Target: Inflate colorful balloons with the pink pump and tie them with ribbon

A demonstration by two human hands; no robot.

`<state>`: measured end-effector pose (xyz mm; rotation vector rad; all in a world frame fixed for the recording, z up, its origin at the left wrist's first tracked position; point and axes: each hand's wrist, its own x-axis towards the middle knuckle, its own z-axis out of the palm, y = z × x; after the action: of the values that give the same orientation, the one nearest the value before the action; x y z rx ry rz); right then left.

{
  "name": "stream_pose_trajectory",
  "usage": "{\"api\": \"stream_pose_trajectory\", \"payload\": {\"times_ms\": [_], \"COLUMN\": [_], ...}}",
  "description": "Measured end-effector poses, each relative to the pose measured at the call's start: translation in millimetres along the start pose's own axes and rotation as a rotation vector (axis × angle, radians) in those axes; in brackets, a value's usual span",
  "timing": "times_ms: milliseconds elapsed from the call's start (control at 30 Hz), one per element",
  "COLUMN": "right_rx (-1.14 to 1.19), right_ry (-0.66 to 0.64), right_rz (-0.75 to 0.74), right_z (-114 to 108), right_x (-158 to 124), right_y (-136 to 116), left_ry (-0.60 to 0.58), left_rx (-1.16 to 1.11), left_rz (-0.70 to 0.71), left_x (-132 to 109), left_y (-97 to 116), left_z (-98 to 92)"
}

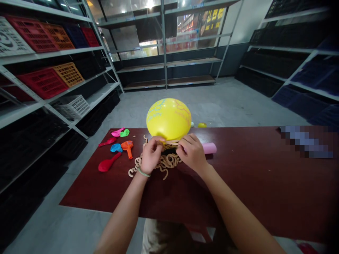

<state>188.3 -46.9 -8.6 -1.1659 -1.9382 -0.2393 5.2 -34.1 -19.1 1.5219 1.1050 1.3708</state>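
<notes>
A large inflated yellow balloon (168, 118) with faint coloured print rests near the table's far edge, its neck end towards me. My left hand (153, 153), with a pale green band at the wrist, is closed at the balloon's neck. A thin tan cord (172, 143) is stretched across to my right hand (192, 151), whose curled fingers grip it. Below my hands lies a loose pile of curly tan cords (169, 160). A pink cylinder (209, 148) lies just right of my right hand, partly hidden. My fingertips and the balloon's neck are hard to make out.
On the left of the dark red table (251, 183) lie several uninflated balloons, among them red (107, 164), orange (128, 147) and blue (116, 147) ones. A blurred, pixelated item (307, 141) lies at the far right. Shelves with crates (42, 83) stand around.
</notes>
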Motion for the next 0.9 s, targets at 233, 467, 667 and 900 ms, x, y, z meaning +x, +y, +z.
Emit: {"api": "stream_pose_trajectory", "payload": {"times_ms": [233, 467, 667, 900], "right_rx": [0.147, 0.215, 0.252, 0.073], "right_ry": [0.051, 0.037, -0.007, -0.125], "right_rz": [-0.064, -0.064, -0.019, -0.038], "right_z": [-5.8, -7.1, -7.0, -11.9], "right_x": [0.5, 2.4, 2.7, 3.4], "right_y": [-3.1, 0.5, 3.8, 5.3], "left_ry": [-0.301, -0.263, -0.369, -0.439], "left_rx": [-0.042, -0.217, -0.119, 0.492], "left_rz": [-0.18, -0.329, -0.233, 0.246], "left_x": [-2.4, 1.1, 0.8, -4.0], "left_y": [9.4, 9.1, 7.5, 0.4], "left_z": [3.4, 2.6, 1.7, 7.5]}}
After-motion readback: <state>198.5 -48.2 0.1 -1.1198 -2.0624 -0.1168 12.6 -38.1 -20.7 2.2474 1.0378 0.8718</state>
